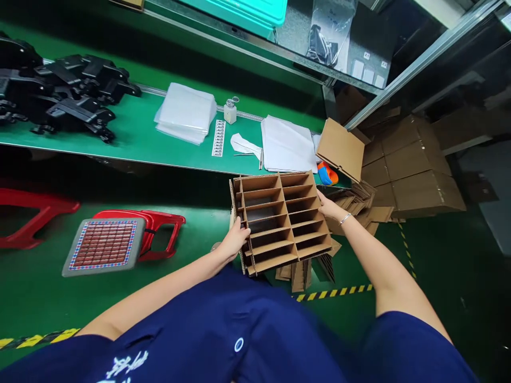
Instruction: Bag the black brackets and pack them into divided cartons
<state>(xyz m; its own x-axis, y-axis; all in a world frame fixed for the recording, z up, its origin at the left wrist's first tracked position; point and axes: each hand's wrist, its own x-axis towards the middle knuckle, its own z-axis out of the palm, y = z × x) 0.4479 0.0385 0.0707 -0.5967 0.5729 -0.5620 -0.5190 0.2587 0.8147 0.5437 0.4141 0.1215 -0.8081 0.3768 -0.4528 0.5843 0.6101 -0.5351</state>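
Left hand (235, 240) and right hand (330, 207) both have fingers (244, 232) gripping a brown rectangular cardboard divider grid (288, 215) by opposite sides; I'd squeeze lightly, evenly, so it doesn't skew.

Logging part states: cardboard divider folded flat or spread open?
Spread open. The cardboard divider shows open rectangular cells, held between left hand and right hand.

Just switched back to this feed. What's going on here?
A person holds a cardboard divider with two columns of slots, the left hand on its left edge and the right hand on its right. It is in front of the body, near the front edge of the green bench. On the bench are black parts, a small bottle and white sheets.
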